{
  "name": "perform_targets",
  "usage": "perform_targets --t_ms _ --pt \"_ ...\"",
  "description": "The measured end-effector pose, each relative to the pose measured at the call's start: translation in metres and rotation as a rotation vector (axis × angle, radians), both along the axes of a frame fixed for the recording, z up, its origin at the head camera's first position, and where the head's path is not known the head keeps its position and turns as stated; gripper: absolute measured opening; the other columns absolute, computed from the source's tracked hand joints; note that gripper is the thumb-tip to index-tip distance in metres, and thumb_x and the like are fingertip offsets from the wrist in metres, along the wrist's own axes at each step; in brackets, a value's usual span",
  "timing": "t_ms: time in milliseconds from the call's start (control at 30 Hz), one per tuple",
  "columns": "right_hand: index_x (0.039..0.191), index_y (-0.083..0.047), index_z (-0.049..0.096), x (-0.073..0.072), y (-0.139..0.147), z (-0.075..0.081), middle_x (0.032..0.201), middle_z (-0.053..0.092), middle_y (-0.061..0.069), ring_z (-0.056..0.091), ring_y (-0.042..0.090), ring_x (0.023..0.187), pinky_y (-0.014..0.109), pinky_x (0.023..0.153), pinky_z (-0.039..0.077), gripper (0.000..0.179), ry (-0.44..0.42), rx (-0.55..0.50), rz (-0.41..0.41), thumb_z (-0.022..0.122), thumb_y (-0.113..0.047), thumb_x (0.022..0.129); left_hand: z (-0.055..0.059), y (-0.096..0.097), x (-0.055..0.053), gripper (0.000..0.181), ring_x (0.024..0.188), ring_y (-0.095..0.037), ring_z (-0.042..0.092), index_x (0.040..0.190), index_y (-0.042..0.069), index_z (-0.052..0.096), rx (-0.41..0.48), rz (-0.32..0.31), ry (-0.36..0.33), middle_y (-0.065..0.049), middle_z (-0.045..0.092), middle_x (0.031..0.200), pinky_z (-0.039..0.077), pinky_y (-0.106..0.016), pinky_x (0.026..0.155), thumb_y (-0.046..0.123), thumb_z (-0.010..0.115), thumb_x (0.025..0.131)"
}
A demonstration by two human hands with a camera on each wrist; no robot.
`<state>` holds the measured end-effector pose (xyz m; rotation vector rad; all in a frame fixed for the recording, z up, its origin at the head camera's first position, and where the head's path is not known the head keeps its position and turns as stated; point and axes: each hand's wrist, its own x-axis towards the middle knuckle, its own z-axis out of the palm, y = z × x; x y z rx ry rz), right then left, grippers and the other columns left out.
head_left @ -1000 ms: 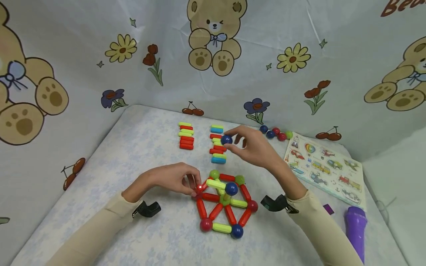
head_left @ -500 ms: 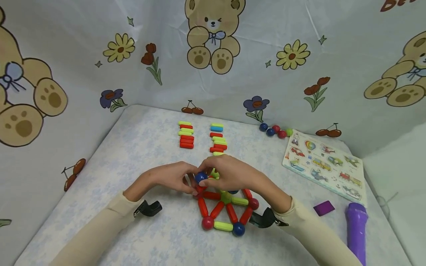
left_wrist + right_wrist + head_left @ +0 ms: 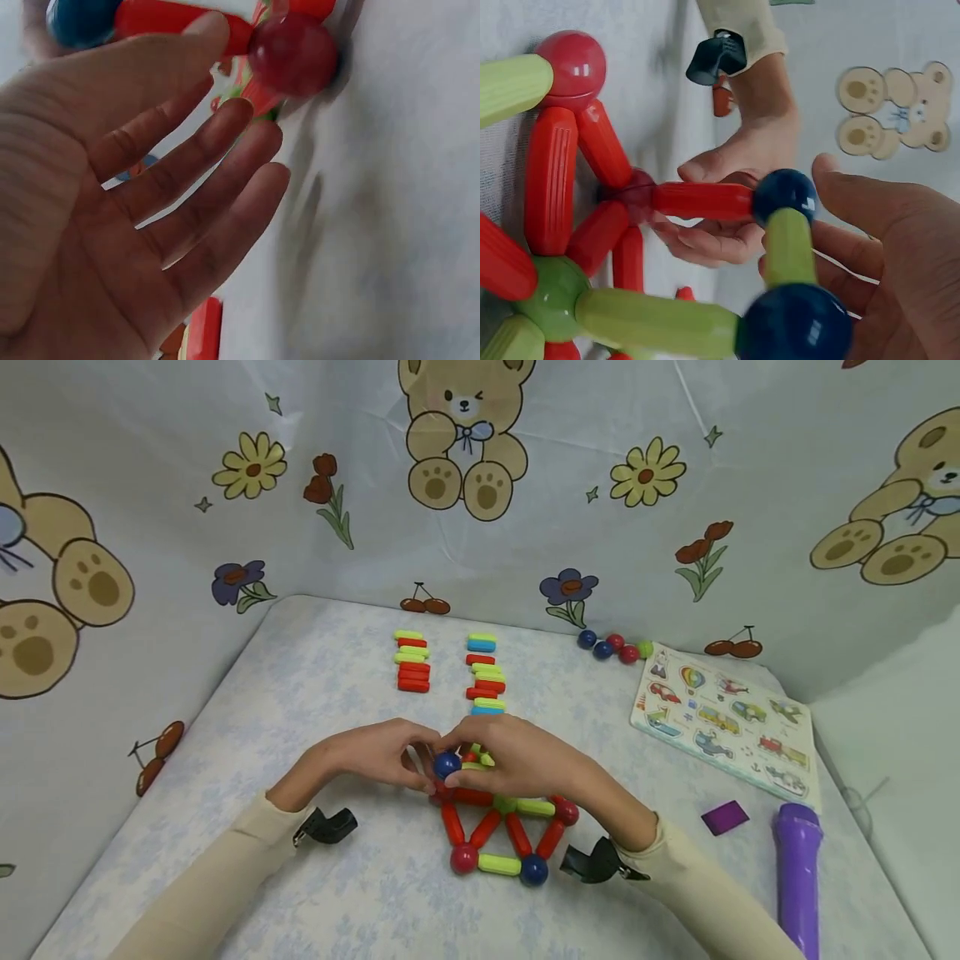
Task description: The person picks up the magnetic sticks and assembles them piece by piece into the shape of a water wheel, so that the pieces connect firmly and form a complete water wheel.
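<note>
A frame of red and yellow-green magnetic sticks [image 3: 499, 865] and coloured balls stands on the table. One red stick [image 3: 705, 201] rises from a red ball [image 3: 292, 56] at its left side. My left hand [image 3: 382, 752] pinches this stick between thumb and fingers. At the stick's top sits a blue ball [image 3: 784, 196], which my right hand [image 3: 525, 752] holds between thumb and fingertips. A short yellow-green stick [image 3: 789, 244] links that ball to another blue ball [image 3: 795, 322]. In the head view, my right hand hides the back of the frame.
Loose sticks lie in two columns [image 3: 413, 668] [image 3: 486, 681] behind the frame. Several balls [image 3: 615, 643] sit by the back wall. To the right are a sticker board [image 3: 723, 718], a purple card [image 3: 725, 817] and a purple cylinder [image 3: 798, 877].
My right hand has brought the blue ball left and down onto the red stick beside my left hand. The left hand has stayed at the frame's left side.
</note>
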<state>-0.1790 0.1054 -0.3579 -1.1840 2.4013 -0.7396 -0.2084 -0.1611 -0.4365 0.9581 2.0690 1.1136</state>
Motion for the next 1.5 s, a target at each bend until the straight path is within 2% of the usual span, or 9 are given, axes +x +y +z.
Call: perform_targets --t_ms 100,333,533,667,800,933,1033,1300,1500 --pt "0.139 -0.015 0.072 0.005 0.013 0.005 0.130 0.074 -0.004 0.068 0.017 0.117 0.038 0.095 0.060 0.043 0.012 -0.007 -0.051 0.078 -0.034 0.102 0.005 -0.008 -0.009 0.023 0.104 -0.018 0.073 0.121 0.010 0.074 -0.016 0.090 0.065 -0.001 0.076 0.114 0.063 -0.035 0.093 0.013 0.080 0.099" --pt "0.135 -0.019 0.074 0.016 0.052 0.008 0.127 0.073 -0.008 0.066 0.015 0.122 0.044 0.102 0.058 0.037 0.029 -0.064 -0.150 0.079 -0.029 0.101 0.010 -0.021 -0.045 0.031 0.114 -0.028 0.068 0.126 0.005 0.074 -0.194 0.400 0.376 -0.011 0.075 0.122 0.059 -0.049 0.100 0.011 0.083 0.096" --pt "0.136 -0.020 0.074 0.020 0.070 0.000 0.132 0.073 -0.003 0.066 0.016 0.124 0.046 0.100 0.059 0.038 -0.018 -0.103 -0.165 0.080 -0.029 0.100 -0.002 -0.017 -0.064 0.034 0.130 -0.035 0.060 0.130 0.005 0.075 -0.414 0.403 0.502 -0.014 0.070 0.135 0.051 -0.054 0.112 0.016 0.081 0.099" --pt "0.136 -0.021 0.074 0.020 0.074 -0.005 0.132 0.073 -0.001 0.066 0.014 0.121 0.047 0.097 0.060 0.038 -0.058 -0.134 -0.144 0.081 -0.028 0.099 -0.005 -0.016 -0.059 0.035 0.134 -0.037 0.058 0.131 0.004 0.075 -0.484 0.430 0.515 -0.017 0.066 0.139 0.050 -0.057 0.113 0.014 0.081 0.098" --pt "0.135 -0.020 0.075 0.019 0.079 -0.008 0.132 0.073 -0.003 0.066 0.014 0.121 0.048 0.098 0.059 0.037 -0.097 -0.165 -0.116 0.081 -0.025 0.099 -0.010 -0.020 -0.050 0.029 0.111 -0.031 0.064 0.125 0.003 0.078 -0.491 0.446 0.528 -0.014 0.071 0.120 0.057 -0.049 0.099 0.011 0.081 0.097" --pt "0.136 -0.020 0.075 0.016 0.085 -0.013 0.132 0.072 -0.007 0.066 0.014 0.123 0.046 0.100 0.058 0.037 -0.116 -0.182 -0.096 0.080 -0.024 0.100 -0.012 -0.028 -0.031 0.026 0.094 -0.025 0.063 0.121 0.003 0.079 -0.479 0.472 0.544 -0.011 0.072 0.111 0.059 -0.044 0.086 0.012 0.081 0.097" --pt "0.138 -0.019 0.074 0.015 0.090 -0.018 0.133 0.072 -0.007 0.066 0.014 0.122 0.046 0.099 0.058 0.038 -0.121 -0.190 -0.084 0.079 -0.022 0.101 -0.003 -0.031 -0.008 0.026 0.087 -0.022 0.063 0.121 0.003 0.079 -0.453 0.518 0.552 -0.010 0.073 0.108 0.058 -0.042 0.079 0.012 0.081 0.096" --pt "0.140 -0.023 0.073 0.013 0.095 -0.019 0.133 0.072 -0.007 0.066 0.013 0.119 0.047 0.099 0.059 0.040 -0.155 -0.199 -0.072 0.078 -0.016 0.101 0.061 -0.008 0.077 0.037 0.090 -0.023 0.071 0.125 0.005 0.077 -0.286 0.632 0.601 -0.008 0.077 0.108 0.065 -0.041 0.077 0.006 0.087 0.090" --pt "0.139 -0.020 0.073 0.011 0.094 -0.022 0.132 0.072 -0.008 0.067 0.013 0.117 0.044 0.100 0.059 0.037 -0.168 -0.206 -0.066 0.078 -0.019 0.102 0.087 0.039 0.123 0.035 0.088 -0.010 0.071 0.124 0.013 0.078 -0.177 0.565 0.539 0.001 0.078 0.112 0.063 -0.026 0.076 0.012 0.089 0.090"
